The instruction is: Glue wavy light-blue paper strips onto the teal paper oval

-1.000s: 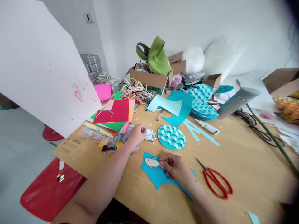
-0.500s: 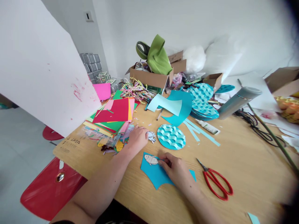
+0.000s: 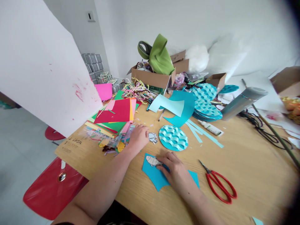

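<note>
A grey paper fish cutout point(image 3: 152, 161) lies on a blue paper piece with curved edges point(image 3: 153, 176). My right hand point(image 3: 172, 165) is closed at the fish's tail end, thumb and fingers touching it. Farther up and left, my left hand point(image 3: 140, 136) rests beside another small grey cutout point(image 3: 153, 137); its fingers are bent and partly hidden, so what they hold cannot be made out. Right of that cutout lies a blue disc with wavy pale strips point(image 3: 173, 138). Red-handled scissors point(image 3: 219, 182) lie to the right of my right hand.
Coloured sheets point(image 3: 113, 111) and plastic bags of scraps lie at the left. Behind are pipe cleaners point(image 3: 137, 90), a cardboard box point(image 3: 150, 78) and stacked blue discs point(image 3: 206, 106). A grey bottle point(image 3: 243, 103), glue tube point(image 3: 212, 128) and cables are at the right.
My right hand's fingers have shifted slightly over the fish's tail end, and the fish is tilted a little more. My left hand stays in nearly the same place. The view has shifted slightly.
</note>
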`<state>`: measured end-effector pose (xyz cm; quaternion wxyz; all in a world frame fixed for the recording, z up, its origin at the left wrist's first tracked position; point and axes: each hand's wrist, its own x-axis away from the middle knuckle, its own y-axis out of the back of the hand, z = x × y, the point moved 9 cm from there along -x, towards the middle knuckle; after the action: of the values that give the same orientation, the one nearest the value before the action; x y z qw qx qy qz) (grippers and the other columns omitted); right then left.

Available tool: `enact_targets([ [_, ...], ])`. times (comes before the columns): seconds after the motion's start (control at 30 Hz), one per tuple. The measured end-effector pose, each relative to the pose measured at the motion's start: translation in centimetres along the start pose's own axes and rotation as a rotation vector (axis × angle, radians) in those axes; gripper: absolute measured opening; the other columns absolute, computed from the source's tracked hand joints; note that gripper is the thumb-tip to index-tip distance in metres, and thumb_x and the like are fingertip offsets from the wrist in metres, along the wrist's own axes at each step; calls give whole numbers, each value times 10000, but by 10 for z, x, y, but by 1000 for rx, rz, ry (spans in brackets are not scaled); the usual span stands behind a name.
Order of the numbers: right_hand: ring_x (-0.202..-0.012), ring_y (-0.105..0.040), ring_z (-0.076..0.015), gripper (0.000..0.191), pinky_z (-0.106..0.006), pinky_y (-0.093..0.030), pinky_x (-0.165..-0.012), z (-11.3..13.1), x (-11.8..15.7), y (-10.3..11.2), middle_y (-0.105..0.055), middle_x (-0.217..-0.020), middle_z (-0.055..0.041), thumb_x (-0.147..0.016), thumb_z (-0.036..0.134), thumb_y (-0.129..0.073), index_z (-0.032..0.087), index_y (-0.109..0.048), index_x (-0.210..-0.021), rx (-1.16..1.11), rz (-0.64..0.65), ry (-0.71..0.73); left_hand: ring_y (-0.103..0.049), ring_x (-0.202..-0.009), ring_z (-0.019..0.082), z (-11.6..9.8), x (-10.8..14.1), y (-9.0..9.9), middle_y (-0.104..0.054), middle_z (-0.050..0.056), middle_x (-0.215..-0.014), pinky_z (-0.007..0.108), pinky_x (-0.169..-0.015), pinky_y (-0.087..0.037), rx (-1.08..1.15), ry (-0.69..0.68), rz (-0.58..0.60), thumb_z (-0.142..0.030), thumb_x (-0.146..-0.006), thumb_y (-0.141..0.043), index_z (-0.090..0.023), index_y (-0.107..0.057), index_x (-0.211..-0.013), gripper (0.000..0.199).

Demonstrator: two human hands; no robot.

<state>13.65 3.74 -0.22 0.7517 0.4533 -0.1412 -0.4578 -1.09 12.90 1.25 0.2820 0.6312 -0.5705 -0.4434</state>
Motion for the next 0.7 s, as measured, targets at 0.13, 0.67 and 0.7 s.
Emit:
enact_targets([
  [0.13,-899,-600,-223,219,-367,-530,-792,-2,0,-3,-609,-934,-68,-917,232,-547,239,-681,-1089,19,16,0,-625,-993,209,1,-2,4,-706,74,-1023,333,-919,-478,61,20,-22,-44,-816,-524,-182,-703,-1032,313],
  [0.67,-914,-590,-228,235,-379,-526,-798,0,0,-7,-607,-951,-87,-950,224,-493,191,-680,-1089,32,65,14,-627,-800,177,-3,-1,6,-710,68,-896,295,-783,-494,175,-10,-41,-58,-828,-554,-156,-709,-952,221],
  [0.7,-912,-590,-227,235,-376,-526,-796,0,0,-7,-606,-948,-87,-952,226,-492,188,-679,-1087,36,64,14,-625,-797,178,-3,-1,6,-708,67,-887,295,-781,-494,174,-13,-42,-59,-828,-556,-153,-709,-951,218],
])
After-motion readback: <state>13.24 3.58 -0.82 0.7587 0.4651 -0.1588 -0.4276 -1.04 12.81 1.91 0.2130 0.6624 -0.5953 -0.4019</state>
